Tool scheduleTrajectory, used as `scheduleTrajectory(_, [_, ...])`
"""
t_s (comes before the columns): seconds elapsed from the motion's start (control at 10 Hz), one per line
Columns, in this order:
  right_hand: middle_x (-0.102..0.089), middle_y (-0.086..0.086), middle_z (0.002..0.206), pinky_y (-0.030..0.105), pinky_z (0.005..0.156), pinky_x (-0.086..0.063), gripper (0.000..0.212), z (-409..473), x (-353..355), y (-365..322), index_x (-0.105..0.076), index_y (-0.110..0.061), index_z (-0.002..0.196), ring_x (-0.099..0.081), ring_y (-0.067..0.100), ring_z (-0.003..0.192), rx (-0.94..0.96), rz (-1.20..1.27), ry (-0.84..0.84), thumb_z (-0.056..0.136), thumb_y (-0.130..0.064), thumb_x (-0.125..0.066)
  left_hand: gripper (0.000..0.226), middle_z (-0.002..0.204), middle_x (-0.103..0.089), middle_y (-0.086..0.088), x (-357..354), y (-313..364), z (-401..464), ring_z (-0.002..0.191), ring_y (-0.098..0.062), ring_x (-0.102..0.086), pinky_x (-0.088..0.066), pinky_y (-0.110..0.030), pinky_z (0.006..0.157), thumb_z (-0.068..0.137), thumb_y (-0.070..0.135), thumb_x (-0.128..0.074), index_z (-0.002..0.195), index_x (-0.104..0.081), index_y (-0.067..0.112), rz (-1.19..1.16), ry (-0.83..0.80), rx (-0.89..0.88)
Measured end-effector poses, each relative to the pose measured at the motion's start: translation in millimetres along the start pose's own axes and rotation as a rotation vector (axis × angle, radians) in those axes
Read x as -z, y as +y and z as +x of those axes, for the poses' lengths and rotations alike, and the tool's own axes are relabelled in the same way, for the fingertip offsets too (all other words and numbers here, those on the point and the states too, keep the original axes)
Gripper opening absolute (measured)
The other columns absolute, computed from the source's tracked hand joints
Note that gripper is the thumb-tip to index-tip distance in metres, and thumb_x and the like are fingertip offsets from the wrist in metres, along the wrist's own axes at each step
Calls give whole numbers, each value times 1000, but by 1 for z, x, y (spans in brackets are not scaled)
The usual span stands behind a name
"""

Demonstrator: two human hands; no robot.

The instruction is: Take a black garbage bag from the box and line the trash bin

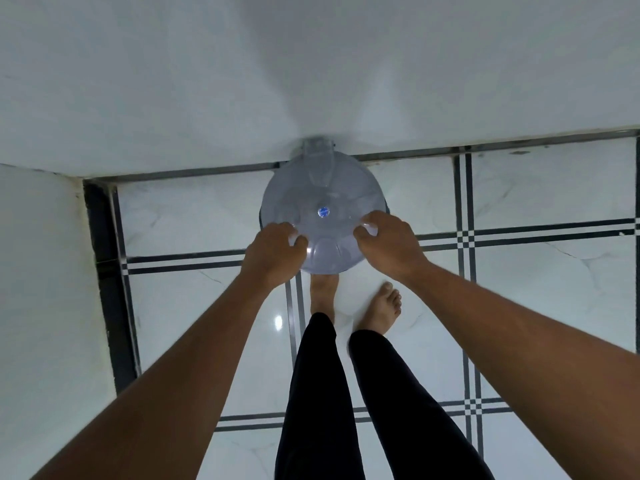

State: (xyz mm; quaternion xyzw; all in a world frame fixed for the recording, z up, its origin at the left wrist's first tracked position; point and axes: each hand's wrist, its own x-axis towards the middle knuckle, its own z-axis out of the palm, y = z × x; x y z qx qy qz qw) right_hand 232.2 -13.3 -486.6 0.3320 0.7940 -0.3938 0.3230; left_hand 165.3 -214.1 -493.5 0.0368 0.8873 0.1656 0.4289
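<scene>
Grey bin lid (323, 216) w/ blue dot; white floor (540, 282), blk stripes.

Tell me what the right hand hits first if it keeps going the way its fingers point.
The right hand is already touching the translucent bin lid at its near rim; its fingers point inward across the lid, roughly toward the blue sticker.

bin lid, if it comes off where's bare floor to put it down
Bare tile lies right of the bin lid, past the right hand, up to the wall. More lies left of the left hand, toward the dark skirting. Crowded directly below the lid: both feet stand there.
</scene>
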Motion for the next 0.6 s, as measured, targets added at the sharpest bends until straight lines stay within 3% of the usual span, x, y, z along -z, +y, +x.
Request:
scheduleTrajectory(0.1, [-67,4,145,35,102,-49,48,14,-16,8,-63,-24,147,-62,28,132,77,-23,133,104,-44,-59,46,154,-58,-9,-14,-2,13,137,-34,-59,-49,-50,113,108,38,-58,150,-58,18,5,172,-55])
scheduleTrajectory(0.2, [-50,7,163,51,117,-47,70,34,-38,19,-50,-26,159,-49,36,148,160,-110,205,96,-56,-60,64,167,-44,-15,-33,-10,37,150,-41,-45,-42,-56,120,104,45,-62,160,-45,18,116,262,-134])
scheduleTrajectory(0.3, [-28,14,177,57,121,-44,80,51,-52,26,-37,-26,169,-34,40,159,135,-205,188,100,-51,-70,80,175,-28,-19,-53,-24,63,158,-45,-35,-37,-64,123,100,59,-62,166,-34,24,213,273,-132])
scheduleTrajectory(0.4, [-21,17,178,58,122,-46,83,62,-67,32,-32,-28,171,-30,43,161,123,-327,199,101,-50,-73,88,177,-23,-18,-66,-30,71,159,-45,-30,-39,-66,122,97,62,-66,169,-29,27,248,217,-115])
scheduleTrajectory(0.6, [-29,12,177,58,122,-45,76,53,-53,19,-32,-29,171,-37,40,157,86,-207,217,105,-54,-63,88,181,-11,-13,-51,-19,60,165,-41,-19,-28,-63,129,103,60,-59,173,-15,30,210,167,-119])
